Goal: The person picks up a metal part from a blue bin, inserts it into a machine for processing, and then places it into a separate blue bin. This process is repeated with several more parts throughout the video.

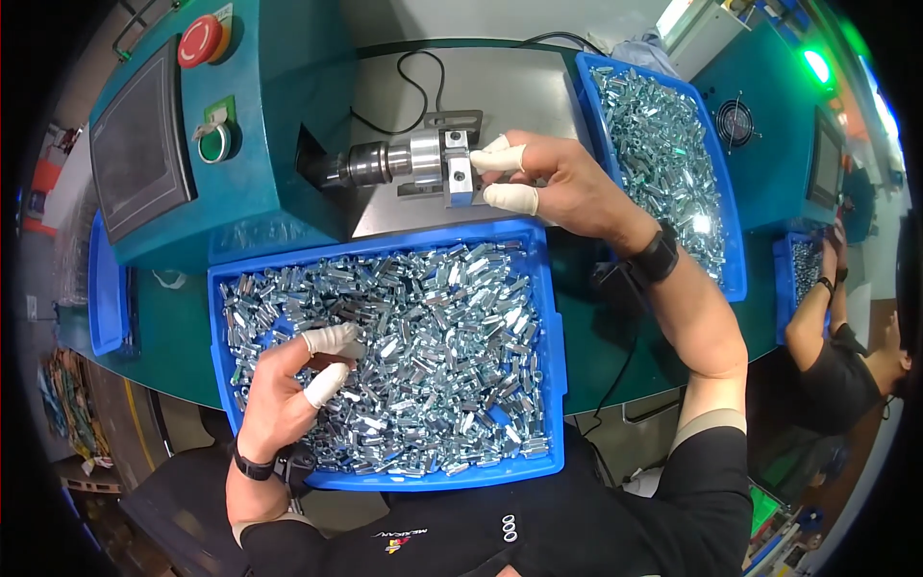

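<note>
My left hand (286, 392) reaches over the left part of a blue tray (556, 385) of small shiny metal hex sleeves (442, 356). Its thumb and finger wear white finger cots and stand apart just above the sleeves; no held sleeve can be made out. At the machine, my right hand (567, 183) has its cotted thumb and fingers curled at the right face of a metal chuck with jaw blocks (459, 178). Whatever lies between those fingertips is hidden. The chuck sits on a horizontal spindle (370, 163) coming out of the green machine housing (288, 96).
A second blue tray of metal sleeves (663, 144) stands right of the steel plate (500, 77). On the housing are a dark screen (139, 139), a red stop button (200, 40) and a green button (213, 143). Another person (836, 365) works at far right.
</note>
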`<action>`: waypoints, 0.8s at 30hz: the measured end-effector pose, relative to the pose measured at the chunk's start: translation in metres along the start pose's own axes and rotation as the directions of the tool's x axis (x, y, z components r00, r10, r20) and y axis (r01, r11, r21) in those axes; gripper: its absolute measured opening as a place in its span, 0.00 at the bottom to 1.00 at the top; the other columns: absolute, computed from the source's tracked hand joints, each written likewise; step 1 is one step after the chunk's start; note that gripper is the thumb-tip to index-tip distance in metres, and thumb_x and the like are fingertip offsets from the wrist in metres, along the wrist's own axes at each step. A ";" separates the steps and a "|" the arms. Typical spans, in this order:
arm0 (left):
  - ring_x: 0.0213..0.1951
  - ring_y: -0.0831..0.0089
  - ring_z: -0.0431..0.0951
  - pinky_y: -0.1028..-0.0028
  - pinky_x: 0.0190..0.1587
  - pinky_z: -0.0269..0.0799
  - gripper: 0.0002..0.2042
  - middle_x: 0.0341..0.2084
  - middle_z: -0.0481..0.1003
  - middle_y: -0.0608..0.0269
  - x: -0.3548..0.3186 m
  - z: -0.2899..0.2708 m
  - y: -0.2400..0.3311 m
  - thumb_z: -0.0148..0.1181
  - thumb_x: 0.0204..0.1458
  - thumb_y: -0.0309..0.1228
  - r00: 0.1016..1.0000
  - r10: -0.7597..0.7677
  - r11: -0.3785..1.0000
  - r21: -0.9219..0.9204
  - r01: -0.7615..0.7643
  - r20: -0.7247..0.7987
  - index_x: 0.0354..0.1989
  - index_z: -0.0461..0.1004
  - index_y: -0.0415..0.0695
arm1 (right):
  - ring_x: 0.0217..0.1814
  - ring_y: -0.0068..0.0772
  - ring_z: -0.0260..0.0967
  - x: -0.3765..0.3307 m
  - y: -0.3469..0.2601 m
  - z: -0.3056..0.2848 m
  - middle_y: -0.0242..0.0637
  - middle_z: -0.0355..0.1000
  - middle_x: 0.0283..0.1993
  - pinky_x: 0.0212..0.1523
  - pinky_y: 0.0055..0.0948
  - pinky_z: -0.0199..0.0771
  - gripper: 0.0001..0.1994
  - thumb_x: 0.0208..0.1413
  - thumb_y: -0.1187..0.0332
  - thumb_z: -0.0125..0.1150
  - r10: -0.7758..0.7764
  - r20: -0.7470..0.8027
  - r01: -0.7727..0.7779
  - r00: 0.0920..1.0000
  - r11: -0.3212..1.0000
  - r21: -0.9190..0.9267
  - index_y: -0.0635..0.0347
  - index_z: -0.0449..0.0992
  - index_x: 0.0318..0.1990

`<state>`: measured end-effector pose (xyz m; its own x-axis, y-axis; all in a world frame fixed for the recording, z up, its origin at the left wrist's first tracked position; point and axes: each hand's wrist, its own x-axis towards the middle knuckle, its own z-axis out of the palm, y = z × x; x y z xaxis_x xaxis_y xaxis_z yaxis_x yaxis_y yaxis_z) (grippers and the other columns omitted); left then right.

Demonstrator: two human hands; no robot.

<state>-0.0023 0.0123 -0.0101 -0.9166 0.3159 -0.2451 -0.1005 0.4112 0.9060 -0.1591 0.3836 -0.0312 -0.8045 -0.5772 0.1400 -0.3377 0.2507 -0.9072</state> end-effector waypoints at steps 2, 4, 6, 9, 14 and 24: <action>0.44 0.65 0.85 0.65 0.52 0.80 0.17 0.45 0.84 0.52 0.001 0.000 0.000 0.63 0.62 0.25 1.000 0.005 1.000 -0.005 -0.005 0.001 0.58 0.77 0.34 | 0.52 0.27 0.74 0.000 0.001 0.000 0.36 0.76 0.52 0.55 0.27 0.73 0.21 0.63 0.73 0.70 -0.002 -0.001 0.002 1.000 1.000 0.018 0.67 0.78 0.62; 0.44 0.65 0.86 0.64 0.52 0.81 0.17 0.45 0.84 0.52 0.003 -0.002 -0.001 0.63 0.61 0.25 1.000 0.007 1.000 -0.007 -0.007 0.004 0.58 0.77 0.34 | 0.53 0.29 0.74 0.001 0.003 0.000 0.37 0.76 0.51 0.56 0.27 0.73 0.21 0.63 0.72 0.70 -0.009 0.011 0.009 1.000 0.999 0.043 0.67 0.78 0.62; 0.44 0.64 0.86 0.64 0.51 0.81 0.17 0.46 0.84 0.52 0.002 -0.003 0.001 0.63 0.61 0.25 1.000 0.008 1.000 0.015 -0.008 0.004 0.58 0.77 0.34 | 0.53 0.29 0.74 0.001 0.003 0.000 0.37 0.77 0.51 0.56 0.28 0.73 0.21 0.63 0.72 0.70 -0.004 0.012 0.004 1.000 0.999 0.040 0.67 0.78 0.62; 0.44 0.64 0.86 0.64 0.51 0.81 0.17 0.46 0.85 0.51 0.002 -0.005 -0.001 0.63 0.61 0.25 1.000 0.009 1.000 0.028 -0.010 0.002 0.58 0.77 0.34 | 0.53 0.29 0.74 0.002 0.004 -0.001 0.37 0.77 0.51 0.57 0.28 0.73 0.21 0.63 0.72 0.70 0.006 0.022 -0.007 1.000 1.000 0.029 0.67 0.78 0.62; 0.44 0.64 0.86 0.64 0.51 0.81 0.17 0.46 0.85 0.52 0.000 -0.007 -0.003 0.63 0.61 0.26 1.000 0.029 0.999 0.032 -0.030 0.006 0.58 0.77 0.35 | 0.53 0.28 0.75 0.005 0.007 -0.001 0.36 0.77 0.50 0.56 0.27 0.74 0.19 0.64 0.72 0.69 0.016 0.009 -0.017 1.000 0.996 0.087 0.68 0.79 0.61; 0.44 0.67 0.86 0.67 0.52 0.80 0.18 0.46 0.85 0.55 -0.007 -0.007 -0.001 0.62 0.62 0.26 0.994 0.106 0.993 0.043 -0.107 0.036 0.60 0.77 0.36 | 0.38 0.22 0.77 -0.001 -0.015 -0.013 0.29 0.80 0.35 0.42 0.26 0.79 0.14 0.67 0.63 0.67 0.401 -0.175 -0.385 0.899 0.916 0.116 0.66 0.82 0.48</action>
<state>0.0016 0.0033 -0.0067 -0.9077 0.3878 -0.1601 0.0151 0.4116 0.9113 -0.1591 0.3907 -0.0127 -0.9443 -0.2828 -0.1682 0.0573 0.3622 -0.9303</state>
